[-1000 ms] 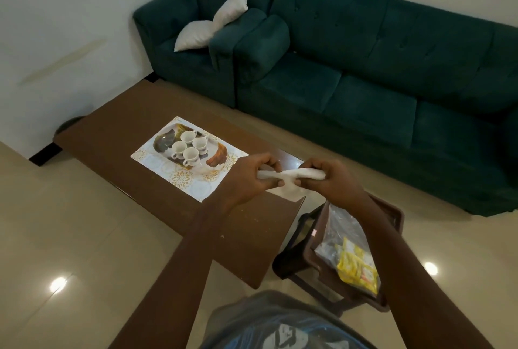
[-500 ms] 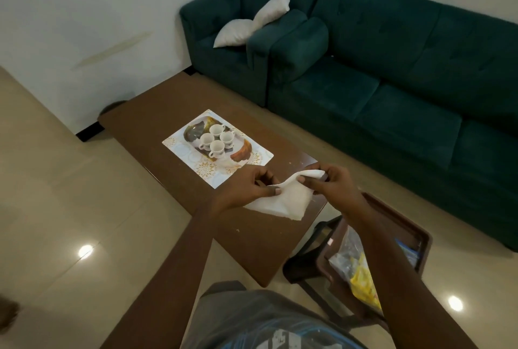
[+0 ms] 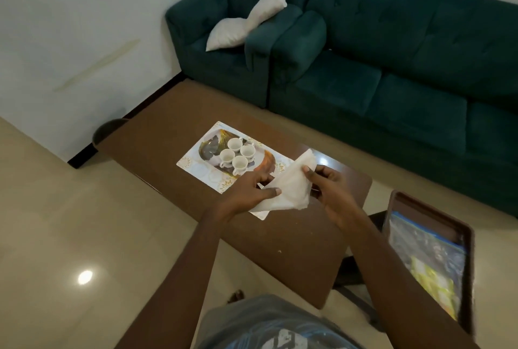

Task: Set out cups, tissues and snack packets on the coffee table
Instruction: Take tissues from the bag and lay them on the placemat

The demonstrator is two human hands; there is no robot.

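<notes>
A white tissue [image 3: 288, 186] is held over the brown coffee table [image 3: 297, 242], spread into a folded sheet. My left hand [image 3: 246, 191] pinches its near left edge and my right hand [image 3: 330, 188] grips its right side. Several small white cups [image 3: 236, 155] stand together on a patterned tray on a placemat [image 3: 196, 166] in the middle of the table, just beyond my left hand. Snack packets [image 3: 431, 278] in clear plastic lie in a brown tray [image 3: 434, 208] to the right of the table.
A dark green sofa [image 3: 406, 73] and a matching armchair with a white cushion [image 3: 246, 23] stand behind the table. A dark round bin [image 3: 108, 131] sits at the table's far left end by the wall. Pale tiled floor lies to the left.
The tissue went from a tight roll between both hands to an opened, folded sheet. The view moved closer over the table and shifted left.
</notes>
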